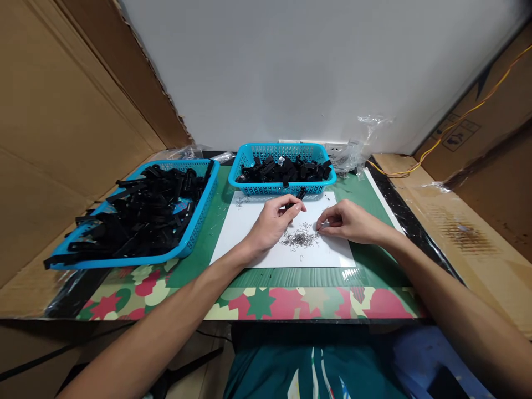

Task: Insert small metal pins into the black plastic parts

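1. My left hand [268, 224] pinches a black piece [301, 193] between thumb and fingers
2. My right hand [352, 223] curls beside small metal pieces [302, 239] heaped between both hands; whether it grips one, I cannot tell

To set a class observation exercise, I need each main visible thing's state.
Left hand: closed on black part
Right hand: pinched, contents unclear
Left blue basket: heaped above rim
Far blue basket: holding black parts
Small metal pieces: piled, some scattered
White sheet: flat
Clear plastic: crumpled
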`<action>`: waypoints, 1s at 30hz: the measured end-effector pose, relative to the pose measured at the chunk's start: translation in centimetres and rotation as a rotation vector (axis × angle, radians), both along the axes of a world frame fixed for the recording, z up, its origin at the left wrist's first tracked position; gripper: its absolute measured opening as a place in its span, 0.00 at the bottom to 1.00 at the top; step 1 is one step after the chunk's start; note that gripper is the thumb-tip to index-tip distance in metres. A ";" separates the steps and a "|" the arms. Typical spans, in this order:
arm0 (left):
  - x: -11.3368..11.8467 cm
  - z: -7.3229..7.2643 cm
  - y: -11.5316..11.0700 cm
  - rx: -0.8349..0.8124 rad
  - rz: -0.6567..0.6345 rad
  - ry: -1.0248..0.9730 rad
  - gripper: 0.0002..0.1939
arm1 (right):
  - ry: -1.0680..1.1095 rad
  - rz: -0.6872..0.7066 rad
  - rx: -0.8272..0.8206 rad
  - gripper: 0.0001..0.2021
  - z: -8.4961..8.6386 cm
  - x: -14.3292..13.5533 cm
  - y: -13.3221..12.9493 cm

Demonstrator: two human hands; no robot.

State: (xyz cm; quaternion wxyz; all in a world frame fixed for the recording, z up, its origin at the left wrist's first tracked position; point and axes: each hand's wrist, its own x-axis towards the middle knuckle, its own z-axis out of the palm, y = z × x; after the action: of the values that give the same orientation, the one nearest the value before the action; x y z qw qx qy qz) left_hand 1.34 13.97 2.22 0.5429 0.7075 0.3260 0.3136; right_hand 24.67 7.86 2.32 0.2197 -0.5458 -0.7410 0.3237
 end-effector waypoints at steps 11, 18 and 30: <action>-0.1 0.0 -0.1 0.048 -0.008 0.013 0.14 | 0.168 0.033 -0.029 0.12 0.1 0.4 0.0; -0.1 0.0 -0.7 0.168 -0.081 0.073 0.13 | 0.378 -0.013 -0.009 0.16 0.2 -0.5 -0.3; 0.2 0.2 -0.9 0.129 -0.106 0.056 0.15 | 0.377 -0.061 0.100 0.15 0.5 -1.4 -0.5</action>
State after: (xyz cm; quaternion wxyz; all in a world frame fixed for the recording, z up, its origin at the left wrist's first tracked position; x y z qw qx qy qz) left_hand 1.52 13.03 2.46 0.5028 0.7657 0.2825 0.2848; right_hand 23.25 7.32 2.82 0.3911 -0.4861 -0.6852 0.3759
